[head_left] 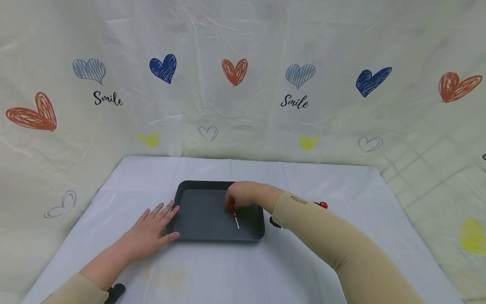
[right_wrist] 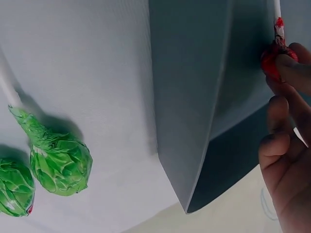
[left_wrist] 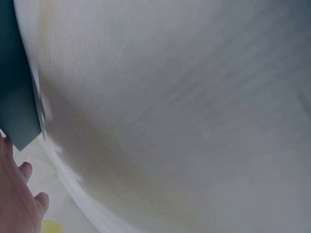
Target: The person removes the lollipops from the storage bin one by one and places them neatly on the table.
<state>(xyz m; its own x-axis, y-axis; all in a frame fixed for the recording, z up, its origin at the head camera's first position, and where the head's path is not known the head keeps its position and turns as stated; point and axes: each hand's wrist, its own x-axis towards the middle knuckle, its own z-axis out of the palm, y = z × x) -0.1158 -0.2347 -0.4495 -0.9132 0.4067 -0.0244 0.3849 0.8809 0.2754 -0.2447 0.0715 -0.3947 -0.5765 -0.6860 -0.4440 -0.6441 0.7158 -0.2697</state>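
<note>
A dark grey rectangular tray (head_left: 205, 219) lies on the white-covered table. My right hand (head_left: 241, 195) is over the tray's right half and pinches a lollipop (right_wrist: 278, 60) by its red-wrapped head. In the head view the white stick of that lollipop (head_left: 237, 221) points toward the near edge. My left hand (head_left: 153, 232) is spread with straight fingers, touching the tray's left rim. In the right wrist view a green-wrapped lollipop (right_wrist: 60, 162) lies on the cloth outside the tray, with another green lollipop (right_wrist: 14, 189) beside it, partly cut off.
Right of the tray, a red-wrapped lollipop (head_left: 323, 204) shows past my right sleeve (head_left: 322, 228), which hides part of the table there. A wrinkled white curtain (head_left: 258, 118) printed with hearts hangs behind the table.
</note>
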